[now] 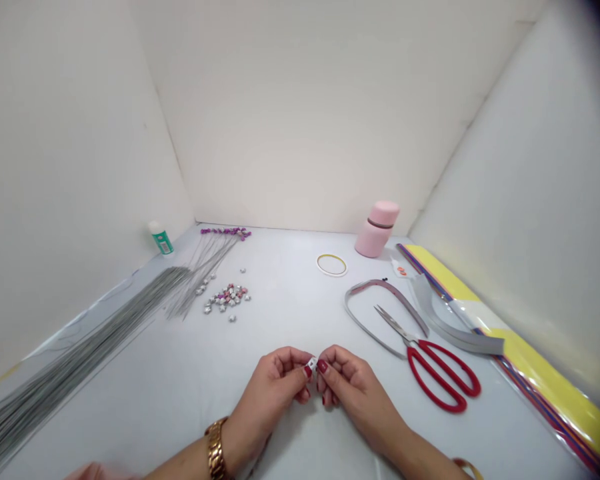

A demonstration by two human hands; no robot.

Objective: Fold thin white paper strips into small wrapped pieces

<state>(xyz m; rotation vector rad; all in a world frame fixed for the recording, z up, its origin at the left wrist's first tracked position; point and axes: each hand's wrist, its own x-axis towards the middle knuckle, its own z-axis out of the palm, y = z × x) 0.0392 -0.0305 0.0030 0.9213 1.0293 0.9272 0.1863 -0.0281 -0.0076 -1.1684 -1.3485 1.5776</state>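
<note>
Left hand (pixel 274 385) pinches a strip (pixel 312 363); right hand (pixel 349 385) pinches its end. The label (pixel 165 247) on the tube (pixel 159 235) is unreadably small.

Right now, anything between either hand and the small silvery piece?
Nothing visible: the left hand pinches the small silvery piece; the right hand is close beside it, contact unclear. The red-handled scissors lie off to the right.

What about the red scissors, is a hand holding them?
No, the scissors lie on the table, apart from the left hand and the right hand, which meet at a small pale piece.
</note>
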